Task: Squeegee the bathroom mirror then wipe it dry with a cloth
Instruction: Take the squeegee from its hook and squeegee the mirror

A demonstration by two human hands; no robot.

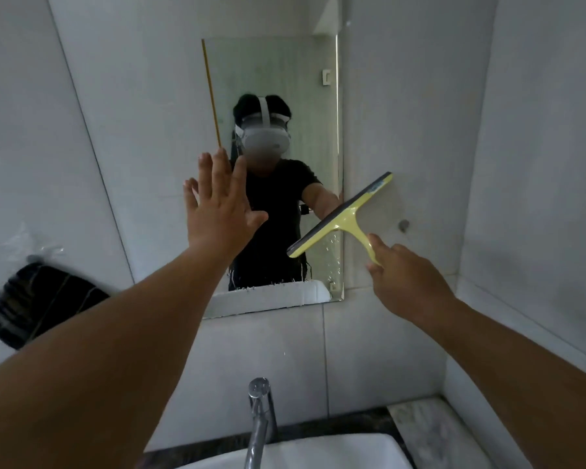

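Head view, single frame. Squeegee stage in progress; drying stage not begun, as judged from water still on the glass.

Right hand [408, 275]: grip closed round the lower end of the yellow handle of the squeegee [344, 216]. Thumb and fingers wrap the handle tip; the rest of the tool stands clear of the hand, up and to the left of it.

Squeegee blade: long axis runs diagonally, low-left to high-right. Its lower-left part lies over the lower right of the mirror [274, 106]; its upper-right end projects past the mirror's right edge onto the tiled wall [403, 96]. Whether the rubber edge is pressed on the glass or just off it, cannot tell.

Left hand [220, 204]: open, fingers spread, holding nothing, raised at the mirror's lower left edge. Contact with the glass cannot be confirmed.

Water: droplets visible just below the blade near the right edge, and a beaded line along the bottom of the glass.

Key relation: remaining wet strip lies directly below and left of the blade, and the right hand is the one on that side. Judgement: next pass needs the blade swung nearer level and brought fully inside the right edge before pulling down.

No cloth identified with certainty; a dark item in clear wrapping [31, 299] sits at the left. Tap [259, 421] and basin [318, 451] near, below the mirror.
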